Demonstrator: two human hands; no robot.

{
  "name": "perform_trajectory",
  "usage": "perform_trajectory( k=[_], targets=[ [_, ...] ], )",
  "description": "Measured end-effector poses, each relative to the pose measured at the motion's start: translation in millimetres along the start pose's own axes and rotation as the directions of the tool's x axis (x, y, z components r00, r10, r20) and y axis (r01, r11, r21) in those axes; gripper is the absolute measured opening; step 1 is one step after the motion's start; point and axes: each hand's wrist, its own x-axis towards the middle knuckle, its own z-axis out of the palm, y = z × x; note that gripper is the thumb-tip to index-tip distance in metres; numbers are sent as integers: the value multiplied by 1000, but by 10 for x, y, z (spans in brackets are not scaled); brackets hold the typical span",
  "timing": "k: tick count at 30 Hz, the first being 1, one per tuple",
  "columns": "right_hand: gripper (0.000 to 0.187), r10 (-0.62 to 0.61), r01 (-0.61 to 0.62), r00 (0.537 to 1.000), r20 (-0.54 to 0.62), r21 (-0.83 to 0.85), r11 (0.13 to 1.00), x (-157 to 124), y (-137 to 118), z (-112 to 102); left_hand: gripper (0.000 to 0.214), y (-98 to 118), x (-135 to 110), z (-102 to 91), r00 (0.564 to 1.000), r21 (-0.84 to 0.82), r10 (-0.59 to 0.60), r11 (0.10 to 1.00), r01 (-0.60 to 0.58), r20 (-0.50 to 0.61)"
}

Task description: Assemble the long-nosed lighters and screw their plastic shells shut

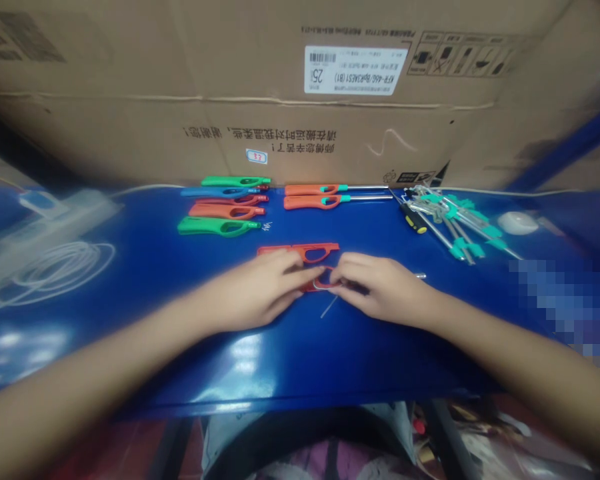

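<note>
I set my clock between the bare left hand [267, 285] and bare right hand [384, 280]; on the flat blue table [300, 370], one looped red plastic lighter casing [325, 247] lies at twelve, two long orange plastic lighters [310, 190] behind it; elongated multicoloured plastic casings [213, 211] at ten; slim teal-and-silver tubes [450, 210] at two; coiled white cable [70, 267] at nine; flat brown cardboard [140, 143] rearmost, twelve.

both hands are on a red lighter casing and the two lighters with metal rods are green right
The two lighters with metal rods are orange, not green, as the head view shows. The left hand and right hand are on a red lighter casing.
</note>
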Motion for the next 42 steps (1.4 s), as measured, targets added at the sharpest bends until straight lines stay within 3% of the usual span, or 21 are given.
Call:
perform_trajectory(
  k=[9,22,42],
  targets=[
    [5,34,-30,996,-77,53,998,27,11,4,32,4,7,6,999,-46,-33,998,35,34],
    [16,-12,19,999,44,-167,986,6,-33,-37,29,-30,-6,44,1000,-36,19,999,-19,0],
    [8,64,-62,997,-44,48,997,21,-34,-17,31,-16,3,13,999,-18,34,999,-34,3]
  ],
)
